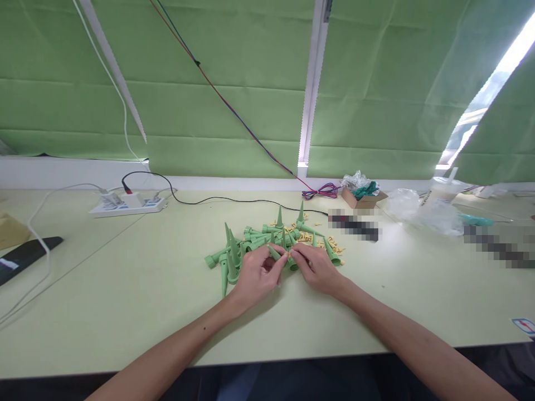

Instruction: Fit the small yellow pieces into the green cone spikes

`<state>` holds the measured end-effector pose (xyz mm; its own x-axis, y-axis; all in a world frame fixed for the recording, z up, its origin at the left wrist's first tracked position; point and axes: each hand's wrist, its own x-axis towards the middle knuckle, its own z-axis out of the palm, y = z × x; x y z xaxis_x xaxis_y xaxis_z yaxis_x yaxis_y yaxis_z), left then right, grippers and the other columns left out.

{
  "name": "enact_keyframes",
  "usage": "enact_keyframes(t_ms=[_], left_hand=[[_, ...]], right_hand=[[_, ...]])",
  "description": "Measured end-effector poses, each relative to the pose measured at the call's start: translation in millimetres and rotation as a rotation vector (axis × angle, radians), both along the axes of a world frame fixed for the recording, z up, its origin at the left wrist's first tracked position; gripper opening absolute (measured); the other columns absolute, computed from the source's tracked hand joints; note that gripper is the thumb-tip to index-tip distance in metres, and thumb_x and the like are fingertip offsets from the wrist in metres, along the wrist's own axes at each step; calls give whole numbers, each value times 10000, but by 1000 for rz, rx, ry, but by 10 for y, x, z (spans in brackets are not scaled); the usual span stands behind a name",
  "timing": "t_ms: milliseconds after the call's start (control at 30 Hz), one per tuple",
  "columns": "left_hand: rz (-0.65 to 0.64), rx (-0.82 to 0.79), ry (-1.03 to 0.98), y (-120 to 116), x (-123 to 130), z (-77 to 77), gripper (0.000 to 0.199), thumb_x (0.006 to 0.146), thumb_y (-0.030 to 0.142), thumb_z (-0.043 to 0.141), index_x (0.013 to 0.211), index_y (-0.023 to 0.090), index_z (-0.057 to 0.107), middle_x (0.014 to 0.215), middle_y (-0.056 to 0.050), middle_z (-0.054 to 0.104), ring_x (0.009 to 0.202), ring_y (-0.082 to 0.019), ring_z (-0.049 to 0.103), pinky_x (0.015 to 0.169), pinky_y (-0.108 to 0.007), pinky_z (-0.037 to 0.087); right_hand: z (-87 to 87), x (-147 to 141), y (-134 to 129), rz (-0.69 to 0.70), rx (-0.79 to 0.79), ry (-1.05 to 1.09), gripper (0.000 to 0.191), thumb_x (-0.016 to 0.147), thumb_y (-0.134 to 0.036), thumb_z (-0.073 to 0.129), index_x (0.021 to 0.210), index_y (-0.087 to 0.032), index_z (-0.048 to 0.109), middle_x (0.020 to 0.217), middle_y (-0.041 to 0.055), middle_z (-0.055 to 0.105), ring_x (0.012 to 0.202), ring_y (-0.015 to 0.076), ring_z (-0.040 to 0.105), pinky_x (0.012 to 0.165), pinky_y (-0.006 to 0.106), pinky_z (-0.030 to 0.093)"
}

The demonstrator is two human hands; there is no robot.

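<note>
My left hand (258,274) is closed around a green plastic spike (273,253), its pointed end tilted up to the left. Fingertips of my right hand (318,268) meet the left ones and pinch a small yellow plastic piece (288,254) at the spike's other end. Whether that piece sits in the spike is too small to tell. Right behind both hands lies a heap of green spikes (233,253), some upright, others on their sides. Loose yellow pieces (308,238) are scattered among them and to their right.
A white power strip (127,207) sits at the back left, its black cable running behind the heap. Toward the back right are a small cardboard box (363,199), a drink cup (441,192) and plastic bags (403,203). A black object (31,253) lies far left.
</note>
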<state>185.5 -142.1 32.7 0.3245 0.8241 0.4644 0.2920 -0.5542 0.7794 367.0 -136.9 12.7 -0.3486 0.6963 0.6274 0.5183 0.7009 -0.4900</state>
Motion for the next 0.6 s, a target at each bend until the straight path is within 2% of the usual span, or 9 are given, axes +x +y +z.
enact_keyframes(t_ms=[200,400,600], left_hand=[[1,79,42,10,-11,-16,167,919,299,567,828,166,609,673,0,651,433,-74,545,398,-186,394],[9,244,96,25,-12,-53,98,929,241,546,895,180,615,814,-16,658,516,-74,556,444,-182,421],[-21,348,151,42,-33,-91,88,949,201,506,945,182,593,838,-17,620,553,-75,537,504,-194,459]], right_hand=[[1,4,-2,-9,2,-11,243,1006,-258,373,814,-200,511,649,-10,492,583,134,469,582,256,346],[-14,9,19,-7,-6,-20,270,1012,-267,354,781,-203,478,629,-16,465,560,129,443,567,255,327],[-26,24,29,-3,-38,-58,292,1018,-277,328,760,-206,444,619,-25,435,538,125,412,556,257,308]])
